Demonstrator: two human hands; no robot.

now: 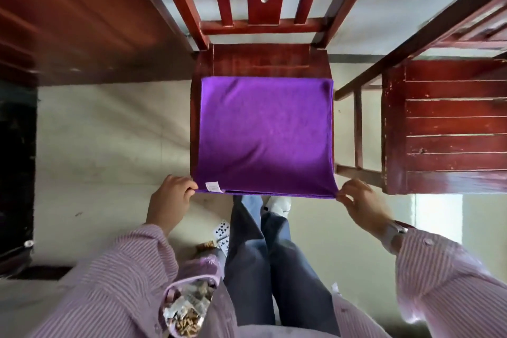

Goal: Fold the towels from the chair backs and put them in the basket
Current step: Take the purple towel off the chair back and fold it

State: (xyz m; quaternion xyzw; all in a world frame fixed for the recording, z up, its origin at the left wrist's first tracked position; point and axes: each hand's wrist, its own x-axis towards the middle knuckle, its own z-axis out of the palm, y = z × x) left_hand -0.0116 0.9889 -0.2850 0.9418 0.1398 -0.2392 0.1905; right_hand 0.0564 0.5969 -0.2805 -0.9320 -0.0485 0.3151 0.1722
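Note:
A purple towel [264, 134] lies spread flat over the seat of a red wooden chair [262, 59], doubled over, with a small white label at its near left corner. My left hand [171, 200] pinches that near left corner. My right hand [362, 204] pinches the near right corner. Both near corners hang just past the seat's front edge. No basket for towels is in view.
A second red wooden chair [450, 129] stands close on the right. A dark wooden surface [82, 22] fills the upper left. Playing cards [222, 233] lie on the floor by my legs. A small purple bin [189, 307] full of scraps sits at lower centre.

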